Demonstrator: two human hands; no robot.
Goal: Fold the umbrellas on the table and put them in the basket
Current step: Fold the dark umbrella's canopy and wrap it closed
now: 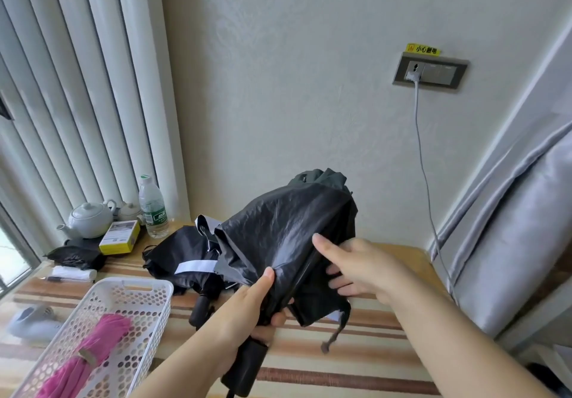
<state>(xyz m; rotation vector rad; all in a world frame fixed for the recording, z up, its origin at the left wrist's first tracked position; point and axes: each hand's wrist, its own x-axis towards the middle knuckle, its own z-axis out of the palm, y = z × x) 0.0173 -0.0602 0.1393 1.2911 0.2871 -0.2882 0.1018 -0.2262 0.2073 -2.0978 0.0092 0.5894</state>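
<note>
A black umbrella [284,236] is being gripped near its handle by the left hand [250,301]; its canopy is being pinched by the right hand [356,267] fingers [337,283].

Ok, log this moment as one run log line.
step: folding black umbrella | left hand: grips shaft | right hand: gathers canopy | basket: pink umbrella inside | table: second black umbrella waiting

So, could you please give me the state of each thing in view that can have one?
Black umbrella in hand: collapsed, canopy loose, unwrapped.
Second black umbrella: lying on table, unfolded canopy.
Pink umbrella: folded, strapped, in basket.
Left hand: grips the shaft.
Right hand: gathers fabric.
Water bottle: upright, capped.
Plug: in socket.
</note>
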